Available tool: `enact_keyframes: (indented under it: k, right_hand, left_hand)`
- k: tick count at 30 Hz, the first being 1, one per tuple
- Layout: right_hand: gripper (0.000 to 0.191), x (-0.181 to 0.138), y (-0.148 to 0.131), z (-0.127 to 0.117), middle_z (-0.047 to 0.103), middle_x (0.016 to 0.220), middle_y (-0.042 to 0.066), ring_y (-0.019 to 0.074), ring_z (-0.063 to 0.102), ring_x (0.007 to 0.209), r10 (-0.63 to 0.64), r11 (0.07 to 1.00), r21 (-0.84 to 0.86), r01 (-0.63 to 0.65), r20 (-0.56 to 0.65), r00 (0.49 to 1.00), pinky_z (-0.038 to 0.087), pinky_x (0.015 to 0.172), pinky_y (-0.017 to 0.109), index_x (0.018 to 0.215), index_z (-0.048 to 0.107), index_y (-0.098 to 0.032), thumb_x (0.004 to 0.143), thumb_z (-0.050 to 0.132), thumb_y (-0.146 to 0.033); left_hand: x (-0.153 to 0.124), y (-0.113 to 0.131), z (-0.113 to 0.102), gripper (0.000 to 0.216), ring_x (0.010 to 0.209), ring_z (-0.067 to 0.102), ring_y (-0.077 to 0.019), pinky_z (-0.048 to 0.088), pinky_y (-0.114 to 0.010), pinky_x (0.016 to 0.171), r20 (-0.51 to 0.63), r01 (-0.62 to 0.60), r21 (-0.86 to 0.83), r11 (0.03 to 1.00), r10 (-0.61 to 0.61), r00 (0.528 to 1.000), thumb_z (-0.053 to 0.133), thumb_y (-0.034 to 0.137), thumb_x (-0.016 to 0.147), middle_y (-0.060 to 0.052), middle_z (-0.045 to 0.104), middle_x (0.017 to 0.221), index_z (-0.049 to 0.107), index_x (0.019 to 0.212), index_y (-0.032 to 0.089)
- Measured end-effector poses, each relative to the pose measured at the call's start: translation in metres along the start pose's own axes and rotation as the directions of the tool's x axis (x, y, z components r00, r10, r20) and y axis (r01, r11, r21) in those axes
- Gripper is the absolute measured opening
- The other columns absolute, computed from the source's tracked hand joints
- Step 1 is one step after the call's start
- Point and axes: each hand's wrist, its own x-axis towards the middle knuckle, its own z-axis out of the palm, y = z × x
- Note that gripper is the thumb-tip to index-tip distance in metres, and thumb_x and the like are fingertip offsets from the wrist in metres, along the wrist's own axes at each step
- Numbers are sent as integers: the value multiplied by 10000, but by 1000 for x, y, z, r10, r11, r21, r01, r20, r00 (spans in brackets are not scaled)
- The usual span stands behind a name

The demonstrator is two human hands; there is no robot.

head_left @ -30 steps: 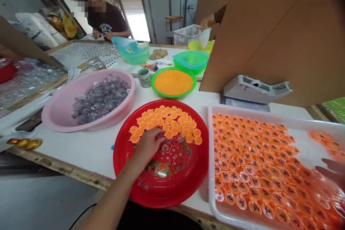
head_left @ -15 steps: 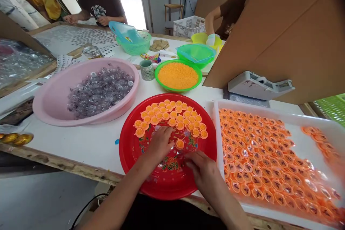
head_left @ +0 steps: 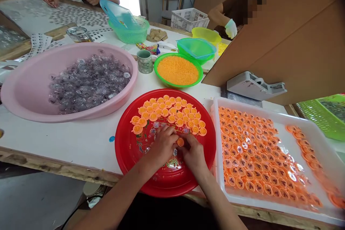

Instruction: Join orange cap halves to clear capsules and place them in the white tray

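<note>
A small orange cup [head_left: 180,142] is located between the two hands, above the near-central area of the red tray [head_left: 167,188]. The left hand [head_left: 165,144] and the right hand [head_left: 193,151] are together; their fingertips are closed on the cup from opposite sides. Fingers partly hide its sides.

Filled orange cups [head_left: 162,105] stand in a curved, closely spaced group on the far half of the red tray. A few clear pieces lie on the tray's patterned base, near the left hand.

Right of the red tray, a white tray [head_left: 288,142] contains rows of orange units [head_left: 250,154] with dark marks under glossy tops. A separate line of units runs along its right side.

Beyond the red tray, a green bowl [head_left: 178,86] holds orange granules [head_left: 178,70]; a mug [head_left: 145,64] stands just beside it. To the left, a pink basin [head_left: 29,79] holds a heap of clear pieces [head_left: 88,82].

All rest on the white tabletop [head_left: 81,140]. A white dispenser [head_left: 253,85] is positioned before a cardboard panel [head_left: 285,36]. Two other people are at the far side; one wears a white glove [head_left: 231,28].
</note>
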Motion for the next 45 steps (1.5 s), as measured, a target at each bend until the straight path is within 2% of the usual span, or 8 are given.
enact_keyframes:
  k: [4,7,12,15,23,26,35,45]
  right_hand:
    - [326,-6,-6,-6,632,795,4,158,599,674,112,944,309,-121,46,993,524,617,272,1048,624,-198,731,701,-218]
    - [256,-13,-17,-6,634,830,5,156,621,713,109,898,420,-126,64,992,535,633,267,984,585,-207,766,708,-257]
    - [170,-20,-22,-4,660,909,27,161,618,775,-134,978,158,136,-19,991,529,721,292,1002,654,-237,845,632,-174]
    - [187,-25,-16,-10,656,966,37,182,619,869,-241,970,9,241,-4,970,522,767,303,1012,665,-255,870,598,-153]
    - [203,-31,5,-15,632,887,53,190,630,781,-97,977,-192,95,-4,995,523,722,312,926,656,-212,899,482,-112]
    - [226,-27,6,-9,629,914,53,188,626,816,-137,969,-196,151,85,987,523,756,308,962,673,-221,889,500,-96]
    - [309,-24,10,2,617,1017,90,234,585,920,-287,835,-396,382,279,916,522,808,365,1072,670,-214,857,522,-47]
    - [246,-19,1,2,634,856,62,189,613,774,-203,958,-178,224,128,971,532,719,307,875,677,-195,865,470,-62]
  left_hand:
    - [-10,-2,0,235,1000,600,-220,473,-391,913,-96,49,-380,924,-92,991,549,104,826,-60,670,1027,704,955,226]
    - [-20,2,-1,219,1043,622,-227,502,-355,888,49,231,-700,675,-277,960,586,210,831,-41,702,1057,688,1022,240]
    - [-33,10,-3,267,1066,616,-233,504,-327,884,231,367,-882,295,-409,883,679,335,792,-49,703,1080,688,1035,226]
    - [-37,7,-7,297,1008,628,-229,517,-313,837,241,388,-884,262,-455,857,720,354,764,-56,698,1035,696,1021,208]
    - [-43,-13,-17,347,792,649,-167,523,-269,674,251,388,-907,165,-528,812,720,405,782,-44,669,1048,653,1065,216]
    - [-44,-16,-20,337,835,647,-182,510,-259,650,226,391,-898,201,-553,802,716,383,791,-54,665,1102,636,1075,221]
    - [-50,-18,-22,352,795,644,-164,496,-271,664,321,393,-919,46,-493,808,706,366,800,-78,676,1076,646,1104,201]
    - [-51,-18,-23,337,804,698,-202,568,-323,725,259,404,-906,123,-594,762,745,389,758,-30,690,938,605,1002,204]
